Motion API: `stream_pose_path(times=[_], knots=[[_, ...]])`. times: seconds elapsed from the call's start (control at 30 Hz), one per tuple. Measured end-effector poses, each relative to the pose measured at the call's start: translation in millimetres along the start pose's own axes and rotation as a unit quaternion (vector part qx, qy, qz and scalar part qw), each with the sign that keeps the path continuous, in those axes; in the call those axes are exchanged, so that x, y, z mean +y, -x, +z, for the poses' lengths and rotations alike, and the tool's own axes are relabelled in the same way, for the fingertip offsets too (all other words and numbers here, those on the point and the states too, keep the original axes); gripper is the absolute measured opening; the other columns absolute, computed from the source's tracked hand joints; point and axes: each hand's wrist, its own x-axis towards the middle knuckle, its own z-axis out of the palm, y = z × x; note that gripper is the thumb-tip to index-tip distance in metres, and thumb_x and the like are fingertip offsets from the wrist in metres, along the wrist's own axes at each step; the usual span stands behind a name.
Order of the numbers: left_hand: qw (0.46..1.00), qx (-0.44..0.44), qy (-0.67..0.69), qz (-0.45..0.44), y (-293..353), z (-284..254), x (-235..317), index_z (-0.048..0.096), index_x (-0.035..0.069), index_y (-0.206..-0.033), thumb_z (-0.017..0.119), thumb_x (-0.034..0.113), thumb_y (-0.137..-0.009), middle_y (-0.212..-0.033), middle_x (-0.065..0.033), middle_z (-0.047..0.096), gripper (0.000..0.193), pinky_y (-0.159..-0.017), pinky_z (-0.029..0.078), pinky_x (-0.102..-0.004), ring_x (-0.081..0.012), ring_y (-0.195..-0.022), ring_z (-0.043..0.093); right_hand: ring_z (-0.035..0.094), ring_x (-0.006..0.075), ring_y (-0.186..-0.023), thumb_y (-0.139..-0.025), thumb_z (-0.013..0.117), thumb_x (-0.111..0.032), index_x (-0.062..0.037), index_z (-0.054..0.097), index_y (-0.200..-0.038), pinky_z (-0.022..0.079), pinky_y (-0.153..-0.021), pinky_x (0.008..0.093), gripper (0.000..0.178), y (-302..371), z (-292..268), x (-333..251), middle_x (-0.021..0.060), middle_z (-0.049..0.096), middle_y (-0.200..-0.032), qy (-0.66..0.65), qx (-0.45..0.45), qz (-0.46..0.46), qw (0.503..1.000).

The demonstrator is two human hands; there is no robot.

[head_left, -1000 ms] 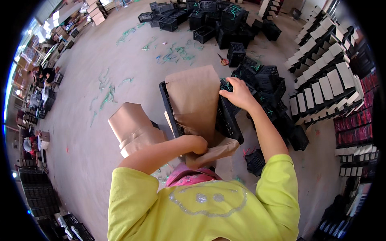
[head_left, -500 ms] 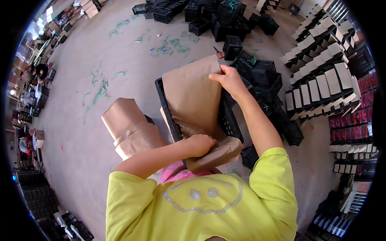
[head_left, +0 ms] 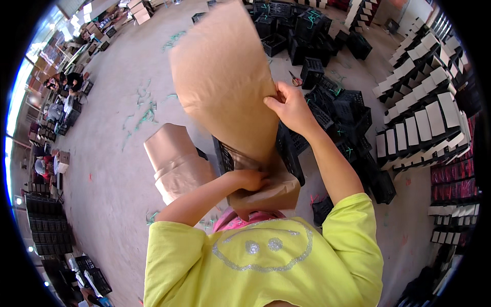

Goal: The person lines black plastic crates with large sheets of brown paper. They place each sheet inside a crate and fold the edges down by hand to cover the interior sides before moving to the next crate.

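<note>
A large sheet of brown paper (head_left: 225, 77) stands up out of a black plastic crate (head_left: 289, 156) in front of me. My right hand (head_left: 291, 107) pinches the sheet's right edge between thumb and fingers, above the crate's far end. Down at the crate's near end, my left hand (head_left: 248, 180) is closed, its curled fingers against the paper inside. Part of those fingers is hidden. A brown paper flap (head_left: 268, 197) folds out over the near rim toward my body.
Left of the crate is a stack of brown paper sheets (head_left: 176, 161), folded over something dark. Black crates (head_left: 353, 115) lie heaped to the right, with scissors (head_left: 295, 79) beside them. Green string scraps (head_left: 148, 113) litter the floor. Paper-lined crates (head_left: 422, 123) stand stacked at right.
The right hand has kept its pinch while the sheet has lifted and swung up and left, rising well above the crate. My left hand has sunk a little into the near end.
</note>
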Motion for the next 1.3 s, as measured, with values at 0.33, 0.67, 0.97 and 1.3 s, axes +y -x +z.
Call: stream_pose_path(times=[0.33, 0.67, 0.97, 1.3], knots=[[0.97, -0.128, -0.143, -0.146, 31.9, -36.9, 32.5, 0.061, 0.007, -0.108, 0.046, 0.023, -0.083, -0.103, -0.0162, 0.063, 0.033, -0.079, 0.048, -0.0384, -0.0276, -0.095, 0.062, 0.061, 0.0296, -0.089, -0.077, 0.054, -0.013, -0.0039, 0.064, -0.088, 0.049, -0.076, 0.0387, 0.018, 76.3, 42.2, 5.6, 0.0155, 0.064, -0.092, 0.385, -0.473, 0.036, 0.792], [0.932, -0.216, -0.271, -0.109, 9.5, -10.4, 19.9, 0.063, 0.012, -0.11, 0.049, 0.024, -0.083, -0.12, -0.0084, 0.057, 0.032, -0.1, 0.027, -0.053, -0.0281, -0.117, 0.049, 0.058, 0.0236, -0.104, -0.079, 0.054, -0.02, -0.0105, 0.066, -0.106, 0.046, -0.083, 0.0405, 0.031, 77.3, 73.2, 75.3, 0.0084, 0.063, -0.109, 0.527, -0.711, 0.068, 0.46], [0.931, -0.253, -0.24, -0.106, -1.3, 2.0, 10.0, 0.029, 0.014, -0.139, 0.046, 0.023, -0.086, -0.125, -0.0108, 0.053, 0.057, -0.094, 0.033, -0.0513, -0.0306, -0.116, 0.049, 0.06, 0.027, -0.098, -0.081, 0.052, -0.021, -0.0131, 0.059, -0.113, 0.047, -0.083, 0.0381, 0.034, 71.9, 79.0, 60.5, 0.0119, 0.062, -0.107, 0.482, -0.644, 0.106, 0.585], [0.956, -0.214, -0.118, -0.162, -13.0, 12.1, 6.0, 0.016, 0.014, -0.143, 0.056, 0.018, -0.08, -0.124, -0.0194, 0.051, 0.075, -0.094, 0.031, -0.061, -0.039, -0.113, 0.049, 0.053, 0.032, -0.106, -0.082, 0.051, -0.014, -0.0082, 0.041, -0.127, 0.044, -0.088, 0.0396, 0.046, 11.0, 72.8, 99.0, 0.0176, 0.055, -0.115, 0.489, -0.425, 0.16, 0.744]])
